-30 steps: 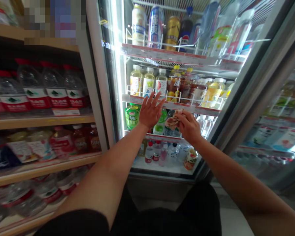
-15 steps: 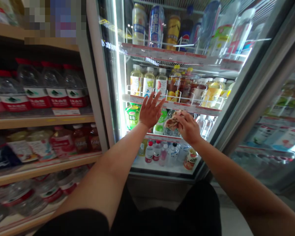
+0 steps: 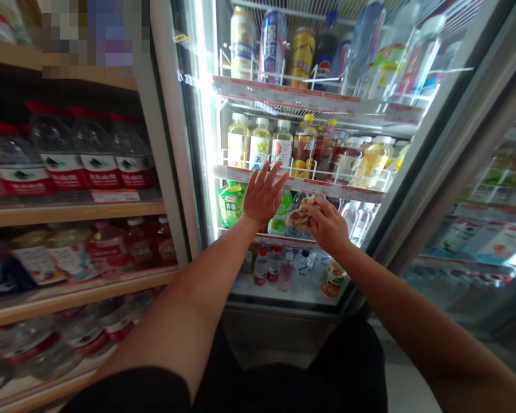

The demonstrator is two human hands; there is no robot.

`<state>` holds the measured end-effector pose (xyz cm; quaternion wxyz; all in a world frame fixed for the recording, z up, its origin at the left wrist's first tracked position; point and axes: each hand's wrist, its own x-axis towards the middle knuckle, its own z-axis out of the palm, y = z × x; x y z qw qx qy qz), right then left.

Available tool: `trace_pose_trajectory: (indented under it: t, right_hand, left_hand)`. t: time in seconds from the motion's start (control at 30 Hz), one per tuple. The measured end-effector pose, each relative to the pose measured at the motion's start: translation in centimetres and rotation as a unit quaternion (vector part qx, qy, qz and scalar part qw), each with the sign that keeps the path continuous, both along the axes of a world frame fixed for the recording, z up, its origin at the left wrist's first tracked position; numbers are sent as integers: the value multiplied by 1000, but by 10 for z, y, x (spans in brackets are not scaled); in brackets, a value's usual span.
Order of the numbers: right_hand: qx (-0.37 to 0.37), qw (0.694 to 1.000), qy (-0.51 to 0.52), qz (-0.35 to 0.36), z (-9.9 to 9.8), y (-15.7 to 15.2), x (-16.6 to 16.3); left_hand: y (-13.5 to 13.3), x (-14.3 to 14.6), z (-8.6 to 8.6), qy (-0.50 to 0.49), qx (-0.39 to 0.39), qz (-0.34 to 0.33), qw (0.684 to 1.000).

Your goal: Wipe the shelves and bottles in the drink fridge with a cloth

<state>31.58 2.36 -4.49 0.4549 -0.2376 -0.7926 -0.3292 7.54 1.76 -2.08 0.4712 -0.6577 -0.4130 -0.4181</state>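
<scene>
My left hand [image 3: 262, 197] lies open with fingers spread against the glass door [image 3: 249, 298] of a lit drinks fridge, over the middle shelf edge. To its right, my right hand [image 3: 327, 223] is closed around a crumpled brownish cloth [image 3: 301, 213] and holds it at the glass. Part of the cloth is hidden under the fingers. Behind the glass, near my left hand, stand bottles with pale labels [image 3: 260, 140] and a green bottle [image 3: 231, 205].
Wooden shelves [image 3: 81, 289] on the left hold red-capped water bottles [image 3: 101, 152] and other drinks. The fridge's metal frame [image 3: 438, 149] runs down the right side, with another glass-fronted fridge [image 3: 477, 241] beyond it. My dark-clad legs [image 3: 348, 367] are below.
My right hand and the cloth have shifted very slightly, down and to the left. My left hand stays in the same place.
</scene>
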Motion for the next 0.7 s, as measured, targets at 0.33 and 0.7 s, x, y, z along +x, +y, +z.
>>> trace_pose_trajectory:
  t: [0.33,0.7]
  right_hand:
    - [-8,1000,1,7,7,-2,5]
    - [-19,999,27,26,26,4,11]
  left_hand:
    - [1,-1,-2,-3,-9,-2,1000]
    - [1,-1,-3,-6,-7,-13,1000]
